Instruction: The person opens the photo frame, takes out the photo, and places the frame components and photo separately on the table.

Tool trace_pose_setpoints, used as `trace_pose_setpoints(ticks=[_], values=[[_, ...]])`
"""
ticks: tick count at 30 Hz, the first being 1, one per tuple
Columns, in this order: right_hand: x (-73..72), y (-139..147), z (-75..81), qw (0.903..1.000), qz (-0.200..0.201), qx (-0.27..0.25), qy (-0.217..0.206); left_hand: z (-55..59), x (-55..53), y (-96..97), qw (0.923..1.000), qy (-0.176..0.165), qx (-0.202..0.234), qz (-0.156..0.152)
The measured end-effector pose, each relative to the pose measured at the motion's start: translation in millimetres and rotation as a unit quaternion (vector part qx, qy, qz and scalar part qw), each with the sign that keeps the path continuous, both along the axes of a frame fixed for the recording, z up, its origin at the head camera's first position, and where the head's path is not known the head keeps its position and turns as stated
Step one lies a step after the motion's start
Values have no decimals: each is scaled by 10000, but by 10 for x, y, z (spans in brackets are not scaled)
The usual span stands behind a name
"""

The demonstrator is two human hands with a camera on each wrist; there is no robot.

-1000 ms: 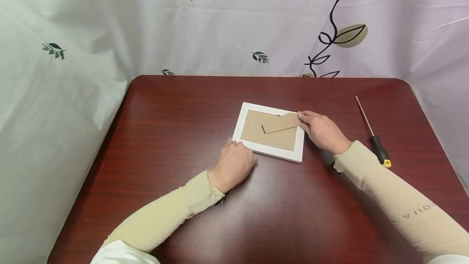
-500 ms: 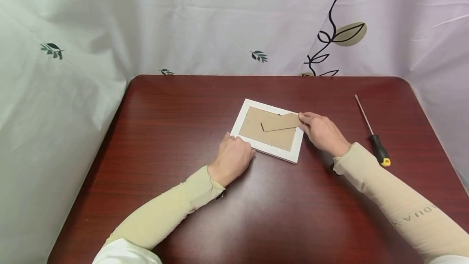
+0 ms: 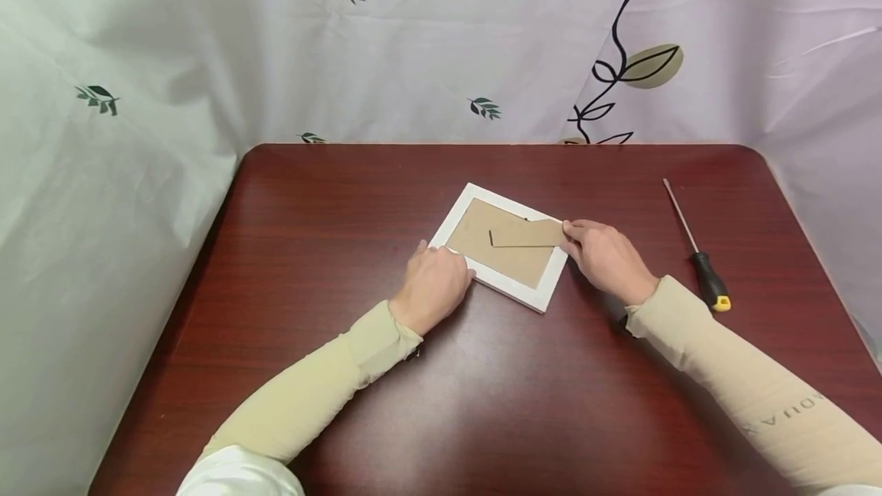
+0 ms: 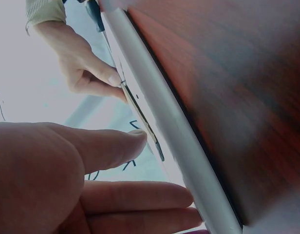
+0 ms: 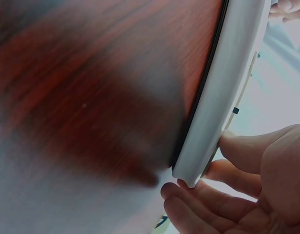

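Observation:
A white picture frame (image 3: 510, 291) lies back side up on the table, set at a slant. Its tan backing board (image 3: 475, 228) faces up and carries a cardboard stand flap (image 3: 527, 233). At the near left corner my left hand (image 3: 432, 285) grips the frame; the left wrist view has its thumb and fingertips right at the white edge. My right hand (image 3: 606, 257) holds the right end, thumb on the flap's end and other fingers around the frame's corner (image 5: 191, 173).
To the right lies a screwdriver (image 3: 704, 270) with a black and yellow handle, its shaft pointing away. The dark red wooden table (image 3: 331, 213) ends at a white patterned curtain (image 3: 413, 44) at the back.
The picture frame has turned clockwise, its far left corner going farther away and its near right corner coming closer. My left hand has shifted slightly up and left with it.

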State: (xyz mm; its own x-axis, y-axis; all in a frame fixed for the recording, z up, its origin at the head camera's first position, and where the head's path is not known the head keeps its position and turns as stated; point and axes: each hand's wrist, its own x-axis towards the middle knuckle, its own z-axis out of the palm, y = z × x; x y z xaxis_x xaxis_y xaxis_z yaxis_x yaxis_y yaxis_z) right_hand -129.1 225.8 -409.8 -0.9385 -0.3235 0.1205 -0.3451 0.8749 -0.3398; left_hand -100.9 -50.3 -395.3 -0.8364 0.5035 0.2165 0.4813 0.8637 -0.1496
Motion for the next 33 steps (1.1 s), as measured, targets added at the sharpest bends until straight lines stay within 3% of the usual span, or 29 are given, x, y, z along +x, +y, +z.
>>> trace_pose_setpoints(ticks=[6, 13, 25, 33], values=[[37, -9, -3, 9999, 11, 121, 74, 10, -64, 6, 9997, -214, 57, 97], [95, -27, 5, 9996, 47, 186, 204, 8, -162, 17, 9996, -120, 102, 234], [197, -80, 36, 9986, -15, 350, 384, 10, -331, 54, 9978, -351, 211, 512], [253, -118, 27, 9973, 1, 411, 611, 15, -424, 63, 9974, -392, 344, 495]])
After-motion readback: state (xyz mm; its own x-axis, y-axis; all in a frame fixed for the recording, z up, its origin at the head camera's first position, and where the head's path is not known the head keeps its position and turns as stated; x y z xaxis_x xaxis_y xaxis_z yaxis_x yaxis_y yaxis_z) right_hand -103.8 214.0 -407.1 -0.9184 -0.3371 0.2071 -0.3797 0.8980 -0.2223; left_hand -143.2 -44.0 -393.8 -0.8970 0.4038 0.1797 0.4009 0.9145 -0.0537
